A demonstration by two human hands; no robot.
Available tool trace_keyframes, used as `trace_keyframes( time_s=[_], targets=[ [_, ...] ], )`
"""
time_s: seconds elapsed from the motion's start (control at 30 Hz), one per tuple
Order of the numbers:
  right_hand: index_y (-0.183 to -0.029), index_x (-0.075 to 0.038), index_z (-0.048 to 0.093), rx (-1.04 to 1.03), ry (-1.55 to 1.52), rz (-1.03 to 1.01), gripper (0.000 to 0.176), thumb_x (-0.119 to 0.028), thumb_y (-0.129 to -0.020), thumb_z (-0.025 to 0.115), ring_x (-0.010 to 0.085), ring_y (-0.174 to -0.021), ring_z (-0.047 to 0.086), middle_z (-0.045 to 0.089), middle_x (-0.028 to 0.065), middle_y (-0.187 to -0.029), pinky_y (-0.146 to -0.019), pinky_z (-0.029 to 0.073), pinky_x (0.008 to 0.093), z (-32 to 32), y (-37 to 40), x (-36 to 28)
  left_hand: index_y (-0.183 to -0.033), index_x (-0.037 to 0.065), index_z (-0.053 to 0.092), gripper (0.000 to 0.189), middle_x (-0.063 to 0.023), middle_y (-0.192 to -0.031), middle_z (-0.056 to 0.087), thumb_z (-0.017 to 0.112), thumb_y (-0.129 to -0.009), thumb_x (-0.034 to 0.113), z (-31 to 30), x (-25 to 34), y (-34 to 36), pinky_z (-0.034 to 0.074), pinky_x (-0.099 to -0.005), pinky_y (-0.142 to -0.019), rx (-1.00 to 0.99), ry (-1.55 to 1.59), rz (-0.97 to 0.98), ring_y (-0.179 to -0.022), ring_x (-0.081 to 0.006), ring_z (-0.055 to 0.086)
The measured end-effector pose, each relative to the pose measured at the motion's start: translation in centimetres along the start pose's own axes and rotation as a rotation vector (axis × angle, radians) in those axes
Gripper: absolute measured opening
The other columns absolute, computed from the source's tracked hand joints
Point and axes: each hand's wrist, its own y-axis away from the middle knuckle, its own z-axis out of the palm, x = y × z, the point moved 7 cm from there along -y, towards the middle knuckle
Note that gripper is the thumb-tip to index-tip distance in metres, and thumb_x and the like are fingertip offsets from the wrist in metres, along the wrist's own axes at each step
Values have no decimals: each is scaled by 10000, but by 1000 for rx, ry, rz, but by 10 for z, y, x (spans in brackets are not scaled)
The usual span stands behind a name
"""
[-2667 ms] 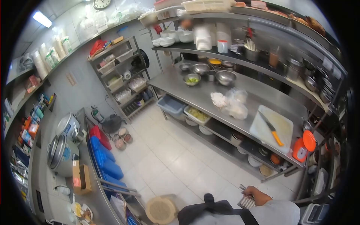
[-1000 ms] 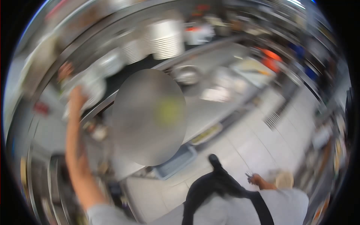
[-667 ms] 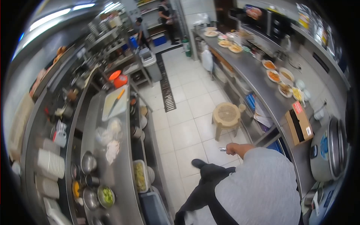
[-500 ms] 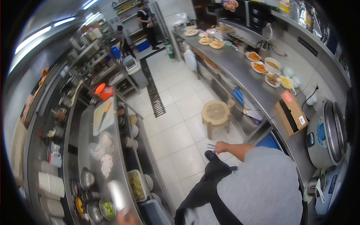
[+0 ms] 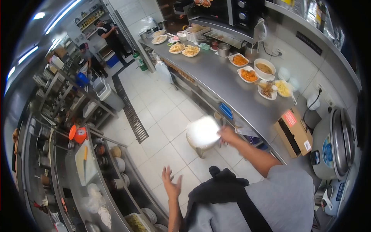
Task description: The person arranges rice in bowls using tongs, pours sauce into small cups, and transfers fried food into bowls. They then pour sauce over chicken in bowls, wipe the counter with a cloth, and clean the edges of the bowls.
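Smooth, white, round-cornered dish has moved into the right hand.

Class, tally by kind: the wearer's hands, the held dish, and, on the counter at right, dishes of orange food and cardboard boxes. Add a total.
Hands: 2
Held dish: 1
Orange-food dishes: 2
Cardboard box: 1
Total: 6

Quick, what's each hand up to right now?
Left hand: open, holding nothing.
Right hand: closed on the edge of a white dish.
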Motion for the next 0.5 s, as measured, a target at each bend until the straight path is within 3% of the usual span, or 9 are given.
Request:
trace_keyframes(
  time_s=[0.1,0.13,0.2,0.23,0.27,0.3,0.37,0.47,0.5],
  targets=[
    [-961,39,648,349,-81,-61,201,-158,-920,651,151,-524,645,698,115,-698,-433,466,284,-84,-63,-55,-1328,21,594,439,-168,-1122,696,712,-911,95,-10,-179,34,563,-332,-821,-13,78,-365,-991,-229,691],
    [-959,41,648,411,-173,-95,205,-160,-921,653,153,-521,640,701,116,-700,-434,464,282,-104,-94,-60,-1280,22,629,422,-187,-1070,711,731,-903,181,-25,-197,56,557,-350,-831,-18,-147,-451,-960,-247,701],
    [-952,40,648,506,-129,-77,219,-177,-929,662,145,-498,606,710,120,-721,-431,455,278,-136,-168,-53,-1276,32,639,535,-257,-1110,692,746,-856,347,-46,-313,132,546,-466,-877,-223,-557,-590,-970,-380,697],
    [-946,39,648,600,-93,-53,235,-194,-937,671,136,-474,573,719,124,-742,-427,446,274,-148,-194,-53,-1213,62,670,433,-242,-1075,699,703,-886,345,-54,-285,146,547,-480,-842,-254,-692,-300,-968,-378,690],
    [-946,39,648,612,-90,-55,235,-194,-937,671,136,-474,573,719,124,-742,-427,446,274,-150,-213,-61,-1195,63,672,412,-231,-1063,700,697,-890,340,-60,-303,163,546,-475,-823,-424,-676,-525,-950,-369,688],
    [-943,37,648,534,-329,-2,259,-220,-944,678,125,-456,532,729,128,-773,-423,438,272,-143,-231,-58,-1177,65,674,391,-219,-1050,700,691,-895,334,-58,-328,178,544,-469,-805,-504,-651,-678,-933,-360,687],
    [-914,15,648,532,-642,2,320,-299,-958,693,103,-427,455,743,118,-834,-414,411,259,-117,-242,-70,-1142,67,678,350,-197,-1025,701,679,-904,323,-59,-348,159,541,-457,-768,-574,-609,-775,-898,-341,684],
    [-800,-47,652,520,-326,-46,365,-373,-961,679,103,-428,469,703,76,-720,-410,386,260,-59,-227,-85,-1089,71,683,293,-163,-987,703,661,-917,306,-62,-383,94,537,-439,-713,-639,-547,-767,-845,-314,680],
    [-742,-70,641,485,-199,42,404,-414,-952,678,106,-429,474,668,60,-663,-412,382,273,-31,-224,-62,-1071,72,685,276,-152,-975,704,655,-921,301,-67,-396,66,535,-433,-694,-661,-528,-742,-828,-305,679]
  ],
)
